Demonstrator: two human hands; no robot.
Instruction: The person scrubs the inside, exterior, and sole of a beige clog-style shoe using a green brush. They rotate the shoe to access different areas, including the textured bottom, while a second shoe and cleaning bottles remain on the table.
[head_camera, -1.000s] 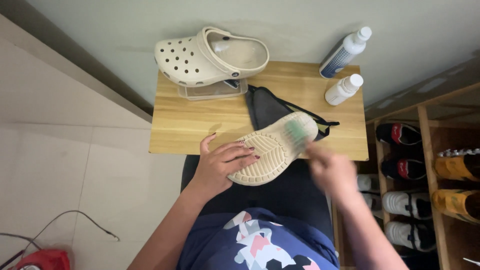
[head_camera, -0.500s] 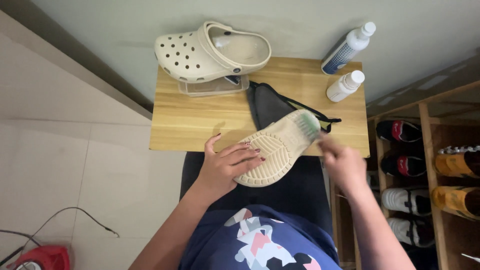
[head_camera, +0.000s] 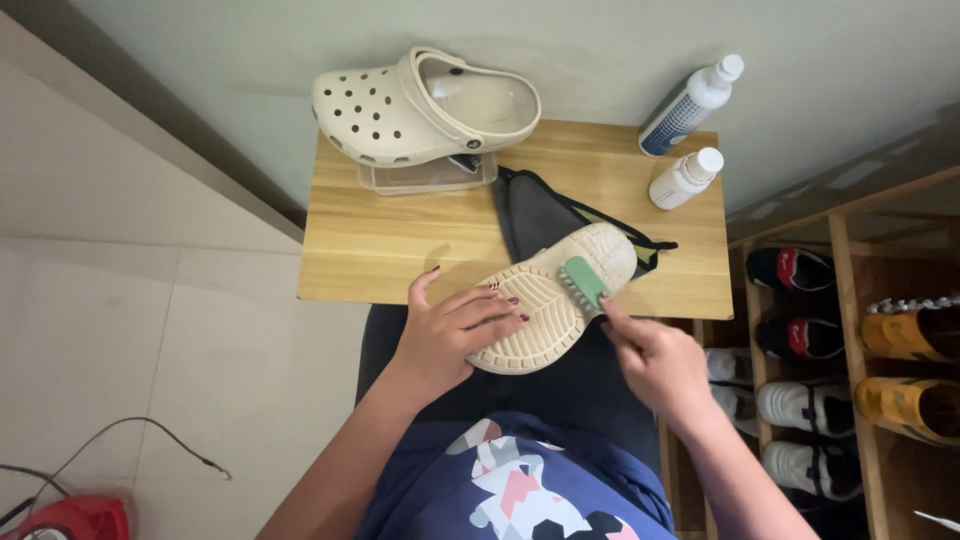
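Since the earlier frame, the right hand (head_camera: 660, 365) has drawn the green brush (head_camera: 583, 282) back from the toe toward the middle of the sole. Its fingers pinch the brush, bristles against the upturned beige clog (head_camera: 553, 300), which overhangs the worktop's (head_camera: 400, 240) front edge. Left hand (head_camera: 450, 335) lies on the clog's heel end, fingers spread and pressing it down.

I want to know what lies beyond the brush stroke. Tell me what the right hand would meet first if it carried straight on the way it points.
The right hand points up and left along the upturned clog sole, holding the green brush there. Past the sole, it would probably meet the dark cloth on the wooden table first; depth is unclear.
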